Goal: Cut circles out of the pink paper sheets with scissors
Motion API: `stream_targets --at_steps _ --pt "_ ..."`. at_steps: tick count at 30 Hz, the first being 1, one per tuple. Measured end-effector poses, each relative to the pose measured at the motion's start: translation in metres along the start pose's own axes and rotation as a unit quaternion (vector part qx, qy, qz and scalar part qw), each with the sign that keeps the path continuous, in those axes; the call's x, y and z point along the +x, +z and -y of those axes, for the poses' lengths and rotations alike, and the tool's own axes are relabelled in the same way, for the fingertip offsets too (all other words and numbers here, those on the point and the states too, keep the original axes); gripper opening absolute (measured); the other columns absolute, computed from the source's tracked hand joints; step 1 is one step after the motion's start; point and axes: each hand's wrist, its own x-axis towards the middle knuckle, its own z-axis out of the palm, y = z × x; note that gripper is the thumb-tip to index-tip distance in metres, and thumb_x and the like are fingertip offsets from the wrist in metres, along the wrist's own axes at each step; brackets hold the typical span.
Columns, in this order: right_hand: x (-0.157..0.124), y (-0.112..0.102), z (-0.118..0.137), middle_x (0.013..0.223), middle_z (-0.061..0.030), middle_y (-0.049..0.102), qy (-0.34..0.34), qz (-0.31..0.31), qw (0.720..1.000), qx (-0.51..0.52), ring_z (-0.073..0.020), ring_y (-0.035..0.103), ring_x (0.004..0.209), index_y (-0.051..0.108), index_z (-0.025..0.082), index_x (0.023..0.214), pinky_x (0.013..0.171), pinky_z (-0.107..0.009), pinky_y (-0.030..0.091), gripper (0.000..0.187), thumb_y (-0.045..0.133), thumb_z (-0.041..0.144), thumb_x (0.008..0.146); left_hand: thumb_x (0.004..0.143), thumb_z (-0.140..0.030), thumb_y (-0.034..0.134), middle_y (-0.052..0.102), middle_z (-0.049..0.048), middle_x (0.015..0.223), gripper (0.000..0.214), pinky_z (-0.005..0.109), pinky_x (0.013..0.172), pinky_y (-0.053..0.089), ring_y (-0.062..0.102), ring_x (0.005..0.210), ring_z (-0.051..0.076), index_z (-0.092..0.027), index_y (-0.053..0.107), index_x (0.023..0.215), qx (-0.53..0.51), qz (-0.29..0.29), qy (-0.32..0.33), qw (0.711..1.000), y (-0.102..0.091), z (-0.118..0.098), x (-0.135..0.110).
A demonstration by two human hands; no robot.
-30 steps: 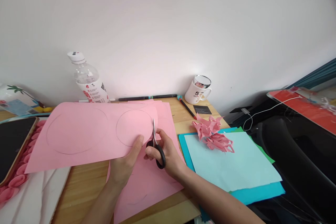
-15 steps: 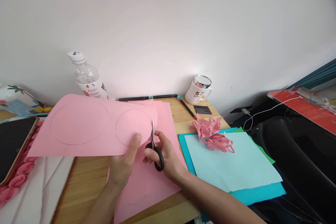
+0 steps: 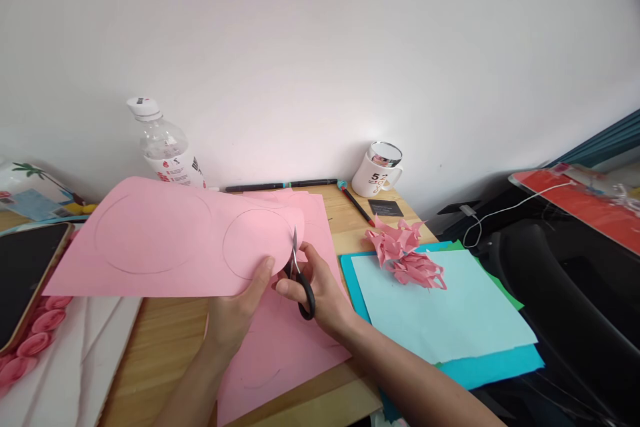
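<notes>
A pink paper sheet with pencilled circles is held up above the table. My left hand pinches its lower edge, the thumb on top beside the smaller circle. My right hand holds black-handled scissors, their blades parted slightly at the sheet's right edge, close to the circle's outline. Beneath both hands lie more pink sheets, also marked with pencil lines. The left fingers under the paper are hidden.
Crumpled pink paper scraps rest on a pale blue sheet at right. A white mug, pens and a plastic bottle stand or lie along the wall. At left are a phone and rolled pink paper flowers.
The scissors and my right hand have moved slightly up and right along the curve, and the blades are a little wider apart. The held sheet has shifted slightly.
</notes>
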Motion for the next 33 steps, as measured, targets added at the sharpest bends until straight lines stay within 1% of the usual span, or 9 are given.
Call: stream_targets --at_steps 5,7,11,15,19,22,26,28,33 --pt "0.0 0.0 -0.001 0.061 0.0082 0.047 -0.001 0.0 1.0 -0.004 -0.0084 0.037 0.055 0.04 0.02 0.11 0.05 -0.021 0.027 0.07 0.084 0.04 0.059 0.069 -0.062 0.063 0.07 0.0065 0.085 0.044 0.043 0.097 0.05 0.065 0.101 0.028 -0.022 0.069 0.086 -0.003 -0.001 -0.011 1.0 0.0 0.002 0.0" --pt "0.0 0.0 -0.001 0.06 0.0084 0.047 0.001 -0.002 1.0 -0.01 -0.0081 0.036 0.054 0.04 0.019 0.11 0.049 -0.02 0.026 0.07 0.084 0.04 0.06 0.068 -0.063 0.063 0.07 0.0061 0.085 0.044 0.043 0.098 0.05 0.065 0.102 0.028 -0.022 0.069 0.085 0.002 0.002 -0.015 1.0 0.0 0.001 0.0" --pt "0.0 0.001 0.0 0.06 0.0076 0.049 0.006 -0.013 1.0 -0.027 -0.0107 0.044 0.057 0.04 0.019 0.111 0.051 -0.022 0.031 0.07 0.083 0.042 0.06 0.067 -0.061 0.065 0.071 0.005 0.084 0.041 0.043 0.098 0.05 0.064 0.105 0.029 -0.023 0.069 0.081 0.008 0.011 -0.04 0.999 -0.001 -0.003 0.001" --pt "-0.001 0.001 0.0 0.062 0.0058 0.053 0.011 -0.029 0.998 -0.053 -0.0136 0.052 0.06 0.04 0.019 0.112 0.054 -0.025 0.037 0.071 0.082 0.044 0.06 0.066 -0.056 0.069 0.071 0.0059 0.085 0.037 0.043 0.1 0.048 0.064 0.104 0.029 -0.021 0.069 0.081 0.008 0.003 -0.053 0.999 -0.001 -0.004 0.001" --pt "-0.001 0.0 0.0 0.062 0.0055 0.055 0.011 -0.034 0.997 -0.071 -0.0137 0.053 0.059 0.041 0.019 0.111 0.054 -0.026 0.04 0.069 0.08 0.045 0.062 0.065 -0.048 0.072 0.072 0.0066 0.091 0.04 0.041 0.095 0.051 0.066 0.098 0.028 -0.019 0.069 0.093 0.001 -0.007 -0.04 0.999 -0.001 -0.007 0.003" --pt "-0.002 0.0 0.0 0.06 0.0058 0.056 0.012 -0.036 0.995 -0.088 -0.0134 0.053 0.058 0.041 0.019 0.112 0.053 -0.025 0.04 0.066 0.079 0.045 0.064 0.064 -0.044 0.073 0.073 0.0062 0.086 0.047 0.04 0.091 0.052 0.067 0.095 0.027 -0.017 0.068 0.101 -0.017 -0.019 -0.012 1.0 0.0 -0.011 0.006" --pt "-0.003 0.0 -0.002 0.06 0.0056 0.058 0.017 -0.037 0.995 -0.088 -0.0133 0.054 0.057 0.04 0.019 0.113 0.052 -0.025 0.041 0.066 0.078 0.043 0.066 0.065 -0.042 0.072 0.073 0.0059 0.085 0.049 0.039 0.088 0.054 0.068 0.089 0.026 -0.016 0.065 0.107 -0.035 -0.002 -0.02 0.999 0.0 -0.012 0.008" --pt "-0.002 0.0 -0.002 0.059 0.0063 0.057 0.019 -0.036 0.996 -0.081 -0.0131 0.055 0.056 0.038 0.019 0.114 0.053 -0.025 0.042 0.067 0.079 0.042 0.065 0.065 -0.043 0.072 0.073 0.0055 0.082 0.049 0.038 0.084 0.055 0.069 0.085 0.025 -0.016 0.066 0.105 -0.037 -0.001 -0.023 0.999 -0.001 -0.012 0.008" --pt "-0.002 0.0 0.001 0.058 0.0066 0.058 0.029 -0.038 0.997 -0.068 -0.0128 0.055 0.055 0.038 0.017 0.114 0.053 -0.025 0.044 0.071 0.081 0.041 0.062 0.066 -0.041 0.072 0.073 0.0051 0.08 0.038 0.035 0.076 0.057 0.069 0.08 0.024 -0.016 0.068 0.094 -0.06 0.022 -0.033 0.997 -0.001 -0.012 0.009"
